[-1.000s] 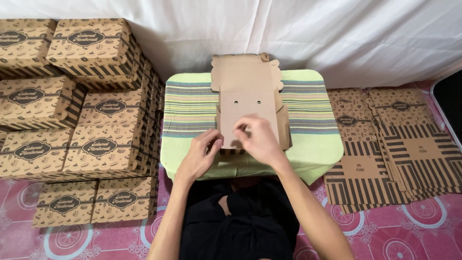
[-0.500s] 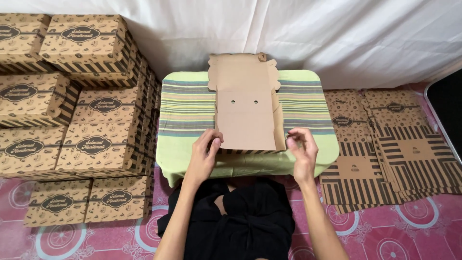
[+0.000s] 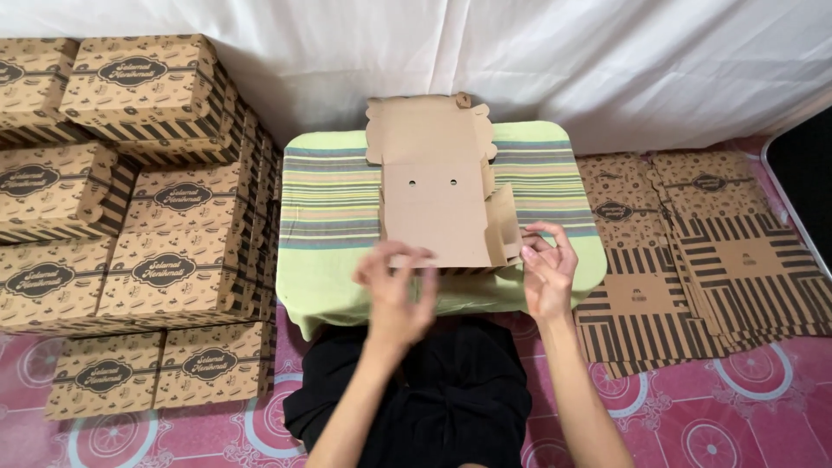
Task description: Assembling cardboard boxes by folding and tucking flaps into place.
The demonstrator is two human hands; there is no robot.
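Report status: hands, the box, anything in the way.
Left hand blurred at the cardboard box blank's near edge. Right hand open at its right side flap. Nothing obstructing.

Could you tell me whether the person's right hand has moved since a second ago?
Yes. The right hand went from the box's middle to its right near corner.
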